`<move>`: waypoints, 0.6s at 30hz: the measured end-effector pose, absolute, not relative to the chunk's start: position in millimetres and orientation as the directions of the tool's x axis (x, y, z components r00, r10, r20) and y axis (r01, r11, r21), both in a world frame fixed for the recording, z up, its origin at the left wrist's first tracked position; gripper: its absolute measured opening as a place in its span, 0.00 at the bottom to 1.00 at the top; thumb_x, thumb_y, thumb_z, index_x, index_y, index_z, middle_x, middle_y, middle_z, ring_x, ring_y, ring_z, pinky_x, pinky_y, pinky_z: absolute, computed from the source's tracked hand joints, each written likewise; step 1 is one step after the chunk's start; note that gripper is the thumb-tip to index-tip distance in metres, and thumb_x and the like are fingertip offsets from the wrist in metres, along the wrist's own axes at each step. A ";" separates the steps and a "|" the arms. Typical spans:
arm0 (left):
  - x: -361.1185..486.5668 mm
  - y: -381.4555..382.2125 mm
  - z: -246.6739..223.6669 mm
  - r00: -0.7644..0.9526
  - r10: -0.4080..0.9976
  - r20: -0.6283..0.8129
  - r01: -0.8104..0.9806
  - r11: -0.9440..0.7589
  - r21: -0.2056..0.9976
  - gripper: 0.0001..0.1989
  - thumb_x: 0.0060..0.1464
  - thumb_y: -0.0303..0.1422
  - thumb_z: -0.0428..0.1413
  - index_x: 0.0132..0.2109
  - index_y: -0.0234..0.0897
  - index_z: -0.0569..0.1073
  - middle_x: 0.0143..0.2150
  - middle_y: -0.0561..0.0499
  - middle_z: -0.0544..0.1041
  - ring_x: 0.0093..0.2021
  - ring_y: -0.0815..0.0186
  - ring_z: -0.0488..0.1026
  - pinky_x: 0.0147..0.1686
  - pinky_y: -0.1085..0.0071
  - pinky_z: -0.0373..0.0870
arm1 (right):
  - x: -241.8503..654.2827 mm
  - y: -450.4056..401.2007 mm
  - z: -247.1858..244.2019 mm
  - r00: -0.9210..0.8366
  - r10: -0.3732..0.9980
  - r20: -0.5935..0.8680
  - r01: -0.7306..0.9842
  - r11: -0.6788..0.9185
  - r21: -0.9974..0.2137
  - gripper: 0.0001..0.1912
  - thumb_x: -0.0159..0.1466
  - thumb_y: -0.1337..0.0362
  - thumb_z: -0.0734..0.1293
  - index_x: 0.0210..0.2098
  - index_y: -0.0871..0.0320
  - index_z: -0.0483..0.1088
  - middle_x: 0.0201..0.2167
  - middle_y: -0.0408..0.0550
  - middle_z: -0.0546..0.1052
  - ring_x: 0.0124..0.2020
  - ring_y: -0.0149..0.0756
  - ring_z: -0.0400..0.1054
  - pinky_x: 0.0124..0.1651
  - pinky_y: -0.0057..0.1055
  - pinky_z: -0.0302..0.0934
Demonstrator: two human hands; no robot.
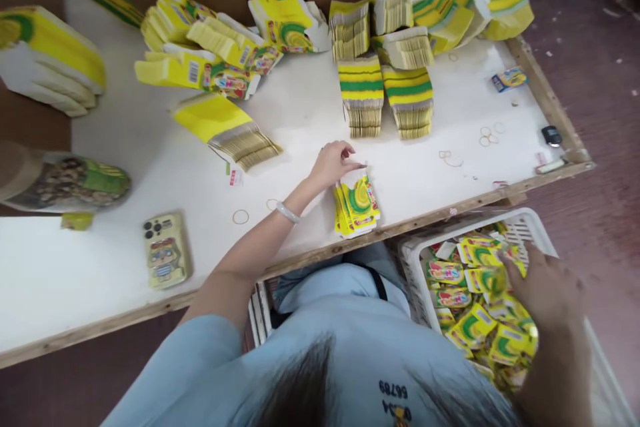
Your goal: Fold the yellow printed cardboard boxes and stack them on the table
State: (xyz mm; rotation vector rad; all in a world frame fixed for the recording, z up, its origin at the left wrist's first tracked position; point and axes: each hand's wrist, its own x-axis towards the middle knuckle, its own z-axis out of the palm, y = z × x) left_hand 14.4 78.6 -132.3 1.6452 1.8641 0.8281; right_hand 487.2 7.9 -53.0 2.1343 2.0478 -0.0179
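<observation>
White plastic basket (pixel 416 269): many yellow-green cardboard cartons (pixel 473 328) inside; banded bundles (pixel 409 90) beyond. Left hand (pixel 332 164) beside, at carton pile (pixel 358 205); right hand (pixel 549 288) above; both grips unclear.

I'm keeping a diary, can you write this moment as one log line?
left hand: at yellow cartons on table | right hand: over white basket of yellow packs, blurred | phone: on table

single head-worn view — from above the chest, facing forward and steeply down
</observation>
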 end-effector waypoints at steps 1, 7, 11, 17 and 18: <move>12.2 82.6 -135.2 -0.097 0.995 -0.006 0.661 0.069 0.747 0.13 0.55 0.36 0.70 0.40 0.33 0.76 0.38 0.47 0.76 0.41 0.61 0.71 0.47 0.63 0.69 | 479.6 9.8 -56.3 0.018 0.997 -0.077 0.996 -0.012 0.084 0.40 0.71 0.41 0.53 0.64 0.67 0.70 0.53 0.76 0.78 0.55 0.72 0.74 0.56 0.68 0.66; 6.7 72.4 -118.3 0.000 0.977 0.212 0.691 -0.153 0.707 0.19 0.70 0.41 0.54 0.33 0.35 0.76 0.41 0.43 0.79 0.43 0.59 0.71 0.52 0.59 0.67 | 334.0 40.9 -93.9 -0.263 0.950 0.165 0.739 0.309 -0.599 0.31 0.70 0.44 0.62 0.64 0.57 0.68 0.57 0.63 0.79 0.59 0.54 0.73 0.66 0.56 0.64; 16.9 45.2 -85.3 -0.030 0.932 0.362 0.633 -0.262 0.728 0.27 0.74 0.48 0.45 0.37 0.35 0.79 0.37 0.43 0.80 0.38 0.62 0.73 0.43 0.64 0.70 | 234.6 53.9 -108.6 -0.317 0.881 0.350 0.452 0.465 -0.761 0.33 0.70 0.45 0.65 0.66 0.57 0.62 0.63 0.64 0.73 0.64 0.52 0.69 0.68 0.56 0.61; 36.9 0.9 -50.0 -0.191 0.918 0.347 0.453 -0.232 0.861 0.30 0.73 0.52 0.42 0.46 0.33 0.79 0.34 0.46 0.78 0.33 0.66 0.74 0.36 0.70 0.70 | 198.7 36.4 -110.0 -0.288 0.889 0.355 0.362 0.445 -0.819 0.27 0.71 0.43 0.62 0.58 0.57 0.69 0.46 0.58 0.79 0.46 0.47 0.78 0.52 0.43 0.74; 39.7 -4.9 -50.2 -0.181 0.920 0.347 0.409 -0.251 0.877 0.30 0.72 0.54 0.44 0.55 0.34 0.77 0.44 0.42 0.81 0.42 0.63 0.77 0.42 0.68 0.73 | 202.3 32.3 -109.8 -0.265 0.900 0.345 0.351 0.424 -0.835 0.27 0.72 0.43 0.61 0.59 0.56 0.68 0.47 0.58 0.79 0.47 0.47 0.78 0.53 0.43 0.73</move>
